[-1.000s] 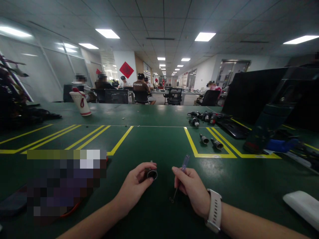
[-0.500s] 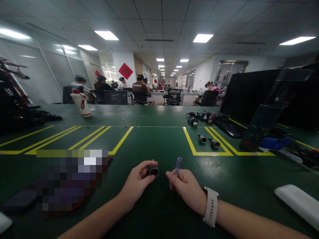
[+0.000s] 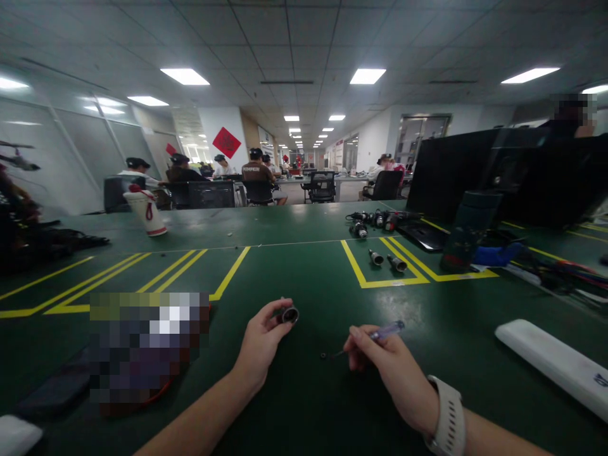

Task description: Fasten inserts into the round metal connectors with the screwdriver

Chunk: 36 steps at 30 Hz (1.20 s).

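My left hand (image 3: 260,342) pinches a small round black-and-silver cylindrical part (image 3: 289,314) just above the green table (image 3: 304,266), open end facing me. My right hand (image 3: 380,361) grips a small screwdriver with a clear purple handle (image 3: 387,330); it lies nearly level, its thin shaft pointing left at a tiny dark screw (image 3: 323,356) on the table. A white watch (image 3: 446,415) is on my right wrist. The two hands are a short gap apart.
Two similar cylindrical parts (image 3: 387,259) lie inside a yellow-taped box, with more parts and cables (image 3: 375,220) behind. A black monitor (image 3: 446,171) stands right, a white flat object (image 3: 551,364) near right, a white cup (image 3: 145,212) far left. People sit at desks beyond.
My right hand swung the screwdriver from upright to nearly level and moved right, its tip now beside the small screw. My left hand rose slightly with the part. The view shifted left.
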{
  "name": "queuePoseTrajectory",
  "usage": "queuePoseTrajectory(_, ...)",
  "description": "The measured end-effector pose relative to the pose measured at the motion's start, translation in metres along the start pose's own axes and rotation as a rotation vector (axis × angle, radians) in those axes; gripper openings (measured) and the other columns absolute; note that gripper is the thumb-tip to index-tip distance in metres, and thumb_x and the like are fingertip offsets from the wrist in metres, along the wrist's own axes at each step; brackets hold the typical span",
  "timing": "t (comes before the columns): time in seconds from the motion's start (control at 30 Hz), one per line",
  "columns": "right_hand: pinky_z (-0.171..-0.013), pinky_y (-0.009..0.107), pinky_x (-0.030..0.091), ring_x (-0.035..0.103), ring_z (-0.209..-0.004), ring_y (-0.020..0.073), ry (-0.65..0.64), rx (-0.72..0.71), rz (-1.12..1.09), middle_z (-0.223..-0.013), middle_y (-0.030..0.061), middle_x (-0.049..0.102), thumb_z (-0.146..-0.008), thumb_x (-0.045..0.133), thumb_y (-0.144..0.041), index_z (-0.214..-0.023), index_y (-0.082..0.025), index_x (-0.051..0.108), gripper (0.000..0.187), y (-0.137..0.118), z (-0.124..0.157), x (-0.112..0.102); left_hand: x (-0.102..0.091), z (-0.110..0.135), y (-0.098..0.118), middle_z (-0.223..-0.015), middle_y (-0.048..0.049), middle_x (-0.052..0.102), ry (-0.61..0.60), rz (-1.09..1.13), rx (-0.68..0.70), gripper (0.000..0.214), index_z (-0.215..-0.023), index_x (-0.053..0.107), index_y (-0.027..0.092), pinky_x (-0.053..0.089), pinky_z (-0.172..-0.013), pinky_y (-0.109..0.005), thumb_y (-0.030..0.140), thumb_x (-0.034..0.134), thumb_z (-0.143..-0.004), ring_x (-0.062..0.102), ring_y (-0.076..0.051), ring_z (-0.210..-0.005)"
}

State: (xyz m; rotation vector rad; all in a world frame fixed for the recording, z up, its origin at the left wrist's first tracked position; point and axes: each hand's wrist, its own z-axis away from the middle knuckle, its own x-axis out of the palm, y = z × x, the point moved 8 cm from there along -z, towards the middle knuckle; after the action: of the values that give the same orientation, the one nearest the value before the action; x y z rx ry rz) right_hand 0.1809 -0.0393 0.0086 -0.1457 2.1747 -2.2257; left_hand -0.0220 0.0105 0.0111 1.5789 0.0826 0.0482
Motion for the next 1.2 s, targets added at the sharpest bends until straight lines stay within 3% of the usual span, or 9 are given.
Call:
queuePoseTrajectory(0.13,-0.059,0.026,0.041,0.052,-0.058,0.0142,0.098,0.028,-0.181,-0.057,-0.0005,0.058,-0.077,0.06,-0.047,-0.07,-0.015,0.06,0.032,-0.007,0.008,-0.002,0.003,0.007,-0.003,-0.111,-0.0073,0.067,0.011,-0.001,-0.005,0.034,-0.103,0.064,0.018,0.047,-0.09,-0.035,0.01,0.061,-0.07,0.063,-0.021,-0.099)
queuePoseTrajectory(0.27,-0.058,0.026,0.041,0.053,-0.057,0.0139,0.104,-0.039,-0.221,-0.058,-0.0021,0.057,-0.08,0.057,-0.035,-0.076,-0.017,0.057,0.018,-0.017,0.004,0.014,0.012,0.014,0.0,-0.103,-0.0071,0.071,-0.01,-0.009,0.0,0.036,-0.103,0.065,0.017,0.047,-0.088,-0.035,0.011,0.063,-0.068,0.064,-0.022,-0.096)
queuePoseTrajectory(0.4,-0.065,0.028,0.042,0.056,-0.067,0.0152,0.044,-0.142,-0.099,-0.067,-0.0005,0.059,-0.081,0.056,-0.027,-0.072,-0.017,0.055,0.013,-0.026,0.001,0.03,0.015,0.017,0.004,-0.101,-0.0084,0.072,-0.017,0.001,-0.025,0.037,-0.103,0.066,0.015,0.047,-0.087,-0.036,0.011,0.063,-0.066,0.065,-0.023,-0.095)
queuePoseTrajectory(0.5,-0.064,0.027,0.042,0.056,-0.069,0.0153,-0.021,-0.137,0.006,-0.073,0.0008,0.061,-0.079,0.059,-0.026,-0.075,-0.017,0.058,0.01,-0.021,0.002,0.037,0.016,0.016,0.005,-0.1,-0.009,0.072,-0.038,0.008,-0.037,0.038,-0.103,0.067,0.015,0.047,-0.087,-0.037,0.011,0.064,-0.065,0.065,-0.024,-0.095)
queuePoseTrajectory(0.6,-0.067,0.028,0.044,0.059,-0.074,0.0168,-0.064,-0.124,0.02,-0.081,0.0033,0.065,-0.079,0.06,-0.026,-0.082,-0.016,0.062,0.011,-0.014,0.003,0.038,0.016,0.016,0.004,-0.102,-0.0092,0.072,-0.057,0.005,-0.051,0.039,-0.104,0.067,0.015,0.047,-0.088,-0.038,0.012,0.064,-0.065,0.065,-0.025,-0.096)
queuePoseTrajectory(0.73,-0.081,0.035,0.046,0.061,-0.091,0.0221,-0.08,-0.08,0.001,-0.094,0.0069,0.068,-0.079,0.059,-0.025,-0.091,-0.016,0.065,0.016,-0.005,0.002,0.036,0.017,0.016,0.003,-0.104,-0.0091,0.071,-0.062,0.008,-0.061,0.039,-0.104,0.067,0.016,0.046,-0.089,-0.038,0.011,0.063,-0.065,0.065,-0.025,-0.097)
queuePoseTrajectory(0.93,-0.094,0.041,0.042,0.059,-0.104,0.0248,-0.037,-0.043,0.052,-0.107,0.009,0.066,-0.078,0.061,-0.028,-0.101,-0.017,0.066,0.026,0.005,0.001,0.034,0.019,0.013,-0.001,-0.11,-0.01,0.069,-0.079,0.045,-0.034,0.039,-0.102,0.068,0.016,0.046,-0.09,-0.037,0.011,0.065,-0.063,0.065,-0.024,-0.097)
queuePoseTrajectory(1.2,-0.093,0.04,0.044,0.061,-0.101,0.0232,-0.033,-0.116,0.11,-0.107,0.0075,0.067,-0.08,0.06,-0.028,-0.103,-0.019,0.067,0.026,0.003,0.001,0.036,0.018,0.013,-0.001,-0.107,-0.0098,0.071,-0.061,0.038,-0.022,0.039,-0.1,0.069,0.016,0.047,-0.089,-0.037,0.011,0.065,-0.061,0.067,-0.024,-0.094)
